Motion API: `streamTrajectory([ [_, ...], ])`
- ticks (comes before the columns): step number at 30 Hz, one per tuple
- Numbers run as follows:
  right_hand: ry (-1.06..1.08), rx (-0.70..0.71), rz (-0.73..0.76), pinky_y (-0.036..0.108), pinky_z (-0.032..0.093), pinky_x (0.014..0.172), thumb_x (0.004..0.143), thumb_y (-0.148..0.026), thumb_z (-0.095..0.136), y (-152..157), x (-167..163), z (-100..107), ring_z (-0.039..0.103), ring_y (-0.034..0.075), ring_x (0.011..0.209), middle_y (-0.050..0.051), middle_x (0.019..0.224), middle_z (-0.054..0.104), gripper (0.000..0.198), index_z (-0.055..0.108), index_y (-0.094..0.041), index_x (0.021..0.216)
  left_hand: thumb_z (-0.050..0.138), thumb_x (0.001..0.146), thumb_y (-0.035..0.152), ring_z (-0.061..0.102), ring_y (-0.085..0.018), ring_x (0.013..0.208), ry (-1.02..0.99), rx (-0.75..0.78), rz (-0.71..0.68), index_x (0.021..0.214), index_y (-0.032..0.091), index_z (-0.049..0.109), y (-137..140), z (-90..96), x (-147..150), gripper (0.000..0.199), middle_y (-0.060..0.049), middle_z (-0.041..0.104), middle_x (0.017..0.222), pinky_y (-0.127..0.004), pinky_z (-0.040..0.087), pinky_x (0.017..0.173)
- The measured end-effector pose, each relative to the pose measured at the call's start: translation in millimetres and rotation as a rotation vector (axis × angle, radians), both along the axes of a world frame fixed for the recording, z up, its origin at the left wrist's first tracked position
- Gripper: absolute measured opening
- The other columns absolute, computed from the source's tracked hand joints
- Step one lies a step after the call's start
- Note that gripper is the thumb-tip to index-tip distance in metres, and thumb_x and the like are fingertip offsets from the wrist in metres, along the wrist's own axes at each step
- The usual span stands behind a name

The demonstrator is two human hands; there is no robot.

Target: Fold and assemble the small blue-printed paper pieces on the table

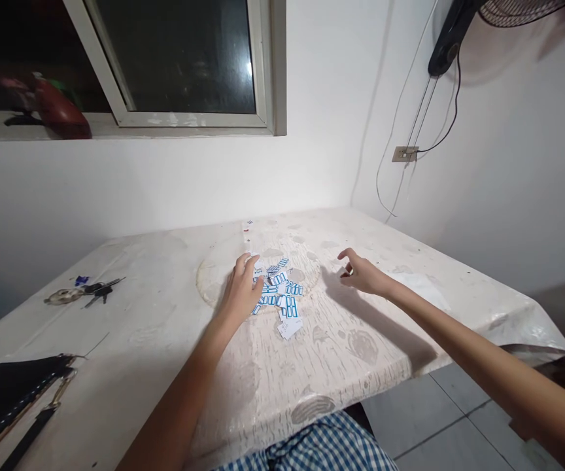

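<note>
The cards [278, 279] lie in a loose heap on the table [165, 353], immediately to the right of the left hand [240, 288], which is much the nearer of the two. The heap's long axis runs roughly away from the person, from beside the left fingertips down to a few white slips [290, 328] at the near end. The left thumb and fingers stand apart, curved over the heap's left edge and seemingly clamped on nothing. The right hand [361, 273] hangs beyond the heap's other side, with bare table between; its fingers are curled, and one cannot tell whether they pinch a small pale piece. Of containers, only a black pouch [12, 399] shows, at the near left, its contents hidden; the keys [99, 291] lie beyond it, outside
</note>
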State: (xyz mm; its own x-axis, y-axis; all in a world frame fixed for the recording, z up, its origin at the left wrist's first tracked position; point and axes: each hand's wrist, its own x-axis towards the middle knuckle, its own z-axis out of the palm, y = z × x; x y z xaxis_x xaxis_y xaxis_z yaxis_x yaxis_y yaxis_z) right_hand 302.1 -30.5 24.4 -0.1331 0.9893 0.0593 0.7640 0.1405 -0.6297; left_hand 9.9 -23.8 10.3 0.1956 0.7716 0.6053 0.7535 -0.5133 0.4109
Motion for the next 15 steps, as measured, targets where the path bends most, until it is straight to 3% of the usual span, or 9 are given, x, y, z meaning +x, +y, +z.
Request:
streamTrajectory([
  [2, 0.139, 0.182, 0.024, 0.024, 0.037, 0.054, 0.072, -0.019, 0.053, -5, -20, 3, 0.050, 0.014, 0.062, 0.003, 0.081, 0.053, 0.035, 0.035, -0.020, 0.102, 0.046, 0.083, 0.023, 0.053, -0.021, 0.107, -0.091, -0.011, -0.110, 0.099, 0.018, 0.057, -8, 6.9, 8, 0.020, -0.009, 0.054, 0.112, -0.036, 0.040, 0.094],
  [4, 0.220, 0.380, 0.083, 0.025, 0.038, 0.056, 0.075, -0.018, 0.050, -11, -47, 4, 0.048, 0.012, 0.060, 0.002, 0.081, 0.053, 0.027, 0.036, -0.020, 0.098, 0.045, 0.084, 0.028, 0.058, -0.018, 0.088, -0.209, -0.130, -0.233, 0.079, 0.018, 0.058, -18, 13.7, 17, 0.017, -0.005, 0.060, 0.087, -0.032, 0.045, 0.083],
  [8, 0.095, 0.667, 0.254, 0.026, 0.037, 0.056, 0.079, -0.013, 0.039, -20, -106, -4, 0.048, 0.015, 0.067, 0.005, 0.086, 0.050, 0.022, 0.038, -0.020, 0.100, 0.050, 0.081, 0.029, 0.059, -0.017, 0.086, -0.418, -0.409, -0.431, 0.090, 0.017, 0.057, -33, 16.3, 33, 0.017, -0.004, 0.062, 0.090, -0.027, 0.045, 0.078],
  [12, -0.028, 0.797, 0.364, 0.030, 0.041, 0.061, 0.076, -0.004, 0.031, -20, -142, -8, 0.047, 0.021, 0.082, 0.011, 0.096, 0.047, 0.045, 0.035, -0.018, 0.119, 0.050, 0.079, 0.027, 0.055, -0.014, 0.066, -0.537, -0.455, -0.213, 0.081, 0.015, 0.054, -27, 7.9, 31, 0.013, 0.000, 0.056, 0.068, -0.023, 0.041, 0.058],
  [15, 0.052, 0.828, 0.391, 0.039, 0.043, 0.076, 0.078, -0.009, 0.039, -14, -147, -6, 0.046, 0.025, 0.094, 0.013, 0.103, 0.049, 0.051, 0.031, -0.017, 0.128, 0.048, 0.082, 0.031, 0.054, -0.013, 0.069, -0.657, -0.373, -0.196, 0.083, 0.016, 0.052, -16, 4.5, 21, 0.016, 0.000, 0.056, 0.072, -0.022, 0.043, 0.061],
])
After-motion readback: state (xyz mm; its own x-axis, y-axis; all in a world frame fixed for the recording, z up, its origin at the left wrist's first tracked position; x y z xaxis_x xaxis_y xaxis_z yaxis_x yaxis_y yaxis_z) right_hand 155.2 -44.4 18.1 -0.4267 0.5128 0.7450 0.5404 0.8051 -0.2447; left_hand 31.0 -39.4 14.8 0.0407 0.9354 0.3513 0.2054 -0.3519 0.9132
